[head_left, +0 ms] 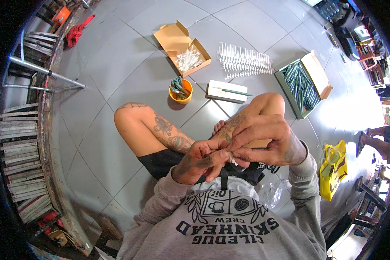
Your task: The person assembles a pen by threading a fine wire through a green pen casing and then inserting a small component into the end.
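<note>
In front of my chest, over my lap, both hands meet at the fingertips. My left hand (200, 161) is closed, thumb and fingers pinching a tiny whitish piece (233, 161) too small to name. My right hand (264, 139) pinches at the same spot from the right. Beyond my legs, a yellow cup (180, 101) holds several dark green pieces (177, 86). To its right, a slim dark green pen-like stick (235, 92) lies across a white box (227, 97). Thin white pieces (189, 59) fill an open cardboard box (168, 38).
White branching plastic strips (245, 60) lie in rows on the grey tiled floor (99, 69). A green box (281, 89) of dark green sticks stands right of them. A yellow bag (333, 171) and clear plastic (274, 193) lie at right. Metal legs (52, 74) jut in at left.
</note>
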`<state>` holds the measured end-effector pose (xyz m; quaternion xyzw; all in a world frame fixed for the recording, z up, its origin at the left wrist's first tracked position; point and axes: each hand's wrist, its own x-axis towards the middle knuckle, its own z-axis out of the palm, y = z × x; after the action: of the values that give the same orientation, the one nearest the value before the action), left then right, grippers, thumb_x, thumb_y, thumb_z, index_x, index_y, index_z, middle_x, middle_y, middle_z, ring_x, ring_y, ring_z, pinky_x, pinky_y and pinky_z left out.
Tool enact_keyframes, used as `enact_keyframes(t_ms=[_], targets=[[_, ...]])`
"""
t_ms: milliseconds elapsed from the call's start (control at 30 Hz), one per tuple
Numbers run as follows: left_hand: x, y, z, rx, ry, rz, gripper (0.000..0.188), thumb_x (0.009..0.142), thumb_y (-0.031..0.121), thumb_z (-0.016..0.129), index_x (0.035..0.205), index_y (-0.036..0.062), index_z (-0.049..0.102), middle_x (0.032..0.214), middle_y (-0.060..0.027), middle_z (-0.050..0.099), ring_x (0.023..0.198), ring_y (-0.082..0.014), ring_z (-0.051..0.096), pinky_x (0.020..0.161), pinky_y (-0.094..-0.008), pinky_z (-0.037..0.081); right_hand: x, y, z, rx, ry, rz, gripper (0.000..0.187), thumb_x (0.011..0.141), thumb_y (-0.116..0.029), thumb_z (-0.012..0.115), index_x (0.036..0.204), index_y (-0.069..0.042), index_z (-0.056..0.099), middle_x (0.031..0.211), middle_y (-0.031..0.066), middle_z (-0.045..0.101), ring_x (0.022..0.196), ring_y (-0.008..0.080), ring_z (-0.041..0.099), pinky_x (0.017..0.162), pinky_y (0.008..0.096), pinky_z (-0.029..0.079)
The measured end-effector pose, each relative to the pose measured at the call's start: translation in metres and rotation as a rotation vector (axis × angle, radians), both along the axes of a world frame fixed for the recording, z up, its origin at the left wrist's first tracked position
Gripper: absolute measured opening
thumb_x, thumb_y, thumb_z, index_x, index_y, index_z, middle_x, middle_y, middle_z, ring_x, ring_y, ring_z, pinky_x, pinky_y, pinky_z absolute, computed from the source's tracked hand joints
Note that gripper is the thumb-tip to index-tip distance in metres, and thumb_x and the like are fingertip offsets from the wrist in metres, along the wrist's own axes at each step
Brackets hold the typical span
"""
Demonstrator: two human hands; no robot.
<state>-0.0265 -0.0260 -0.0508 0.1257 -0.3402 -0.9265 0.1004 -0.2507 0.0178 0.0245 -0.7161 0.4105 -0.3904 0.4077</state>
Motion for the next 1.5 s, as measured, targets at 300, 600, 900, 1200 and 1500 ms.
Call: enact_keyframes(t_ms=[300, 600, 900, 1200, 1500], targets=[[0.003, 0.003, 0.002, -0.011, -0.019, 0.030, 0.039, 0.101, 0.025, 0.055, 0.121, -0.0090, 0.057, 0.106, -0.0226, 0.072, 0.041, -0.0032, 0.044, 0.039, -0.0155, 0.034, 0.003, 0.002, 0.009, -0.020, 0.044, 0.017, 0.007, 0.086, -0.001, 0.071, 0.093, 0.000, 0.069, 0.086, 0.0103, 0.068, 0.078, 0.0239, 0.067, 0.068, 0.0325, 0.053], [0.006, 0.004, 0.006, -0.023, -0.071, 0.021, 0.039, 0.103, 0.029, 0.055, 0.120, -0.0059, 0.059, 0.059, 0.0031, 0.054, 0.042, -0.0030, 0.045, 0.041, -0.0175, 0.032, 0.006, 0.007, 0.008, -0.086, 0.059, 0.004, 0.012, 0.080, -0.001, 0.076, 0.091, 0.000, 0.071, 0.089, 0.0128, 0.069, 0.081, 0.0260, 0.070, 0.071, 0.0332, 0.055], [0.007, 0.006, 0.006, 0.057, -0.098, 0.051, 0.034, 0.101, 0.026, 0.062, 0.114, -0.0045, 0.060, 0.068, 0.0028, 0.056, 0.043, -0.0034, 0.046, 0.041, -0.0181, 0.032, 0.008, 0.007, 0.009, -0.203, 0.123, -0.008, 0.012, 0.078, -0.003, 0.079, 0.089, -0.002, 0.073, 0.090, 0.0129, 0.071, 0.080, 0.0245, 0.073, 0.067, 0.0310, 0.057], [0.005, 0.007, 0.007, 0.056, -0.001, 0.045, 0.036, 0.100, 0.030, 0.063, 0.116, -0.0031, 0.060, 0.072, 0.0027, 0.057, 0.043, -0.0032, 0.045, 0.040, -0.0180, 0.032, 0.012, 0.009, 0.010, -0.250, 0.121, -0.077, 0.011, 0.077, -0.002, 0.080, 0.085, -0.002, 0.073, 0.086, 0.0131, 0.072, 0.076, 0.0237, 0.074, 0.064, 0.0300, 0.058], [0.004, 0.011, -0.010, 0.132, 0.103, 0.068, 0.036, 0.103, 0.030, 0.059, 0.119, -0.0022, 0.060, 0.077, -0.0008, 0.064, 0.042, -0.0033, 0.044, 0.041, -0.0170, 0.034, 0.005, 0.014, 0.014, -0.253, 0.204, -0.128, 0.013, 0.074, 0.002, 0.078, 0.086, 0.000, 0.071, 0.082, 0.0125, 0.071, 0.074, 0.0243, 0.072, 0.065, 0.0320, 0.057]])
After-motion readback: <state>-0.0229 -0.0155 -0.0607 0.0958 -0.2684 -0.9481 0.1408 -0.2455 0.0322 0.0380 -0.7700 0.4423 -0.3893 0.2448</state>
